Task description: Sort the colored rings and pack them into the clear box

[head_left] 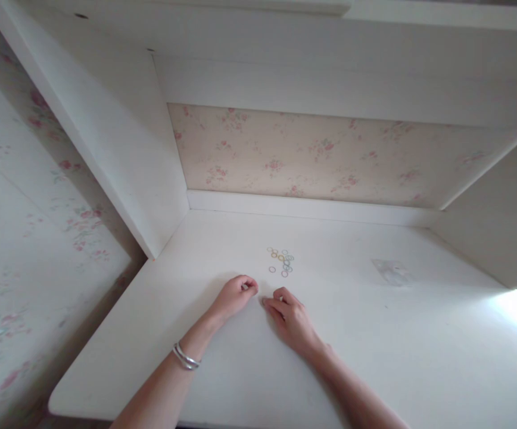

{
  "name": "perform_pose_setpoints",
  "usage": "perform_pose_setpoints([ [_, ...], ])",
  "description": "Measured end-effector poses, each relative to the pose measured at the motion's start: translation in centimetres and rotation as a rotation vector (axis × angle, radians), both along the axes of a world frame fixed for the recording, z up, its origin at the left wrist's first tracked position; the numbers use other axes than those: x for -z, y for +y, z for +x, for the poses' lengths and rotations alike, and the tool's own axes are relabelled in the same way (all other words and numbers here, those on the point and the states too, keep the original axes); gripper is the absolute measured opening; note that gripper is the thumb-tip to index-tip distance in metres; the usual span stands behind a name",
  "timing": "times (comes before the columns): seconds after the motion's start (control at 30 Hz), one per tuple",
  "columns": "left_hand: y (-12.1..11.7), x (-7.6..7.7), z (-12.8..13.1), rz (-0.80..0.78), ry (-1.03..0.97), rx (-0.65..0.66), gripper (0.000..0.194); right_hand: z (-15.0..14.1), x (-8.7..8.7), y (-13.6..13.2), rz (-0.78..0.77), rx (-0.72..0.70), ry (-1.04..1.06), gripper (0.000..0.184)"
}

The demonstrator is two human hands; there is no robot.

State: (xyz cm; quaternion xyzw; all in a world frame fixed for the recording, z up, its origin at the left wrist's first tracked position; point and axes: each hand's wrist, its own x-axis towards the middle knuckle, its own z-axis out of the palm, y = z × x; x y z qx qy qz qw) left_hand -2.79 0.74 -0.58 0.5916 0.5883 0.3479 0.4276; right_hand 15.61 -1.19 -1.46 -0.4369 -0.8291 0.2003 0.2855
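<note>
Two bare hands work over the white tabletop point(352, 369) in the head view. The left hand point(239, 293), a silver bracelet point(186, 357) on its wrist, has its thumb and fingertips drawn together; whether they pinch anything cannot be told. Beside it, the right hand point(292, 316) bends its fingers, with a small ring point(264, 302) at one fingertip; whether it is gripped is unclear. Thin coloured rings point(286, 263) lie in a loose cluster between the hands and the tabletop's far edge. A clear plastic bag point(392, 273) lies toward the far right corner.
</note>
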Motion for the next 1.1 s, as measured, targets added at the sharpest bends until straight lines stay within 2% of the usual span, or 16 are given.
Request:
perform_pose_setpoints([
  [0.1,-0.1,-0.4,0.0,-0.015,-0.008,0.009,0.020,0.2,0.2,0.0,-0.034,0.045,0.091,0.027],
  [0.3,0.7,-0.8,0.5,0.011,0.028,0.003,0.023,1.1,0.8,1.1,-0.127,0.296,0.385,0.024],
  [0.4,2.4,-0.7,1.4,0.084,0.131,0.019,0.020,1.9,0.7,1.9,-0.166,0.394,0.491,0.026],
  [0.5,5.0,-0.4,2.6,0.230,0.346,0.045,0.019,2.7,0.5,2.5,-0.197,0.468,0.566,0.029],
  [0.57,7.0,-0.1,3.4,0.272,0.480,0.055,0.018,3.3,0.4,2.8,-0.218,0.502,0.604,0.030],
  [0.7,10.6,0.1,4.8,0.264,0.574,0.026,0.019,4.0,0.3,3.1,-0.257,0.536,0.662,0.029],
  [0.8,12.4,0.1,5.5,0.253,0.639,0.018,0.020,4.0,0.3,3.2,-0.284,0.527,0.678,0.027],
  [1.1,14.6,0.2,6.1,0.221,0.777,0.122,0.021,3.7,0.4,3.5,-0.301,0.464,0.684,0.026],
])
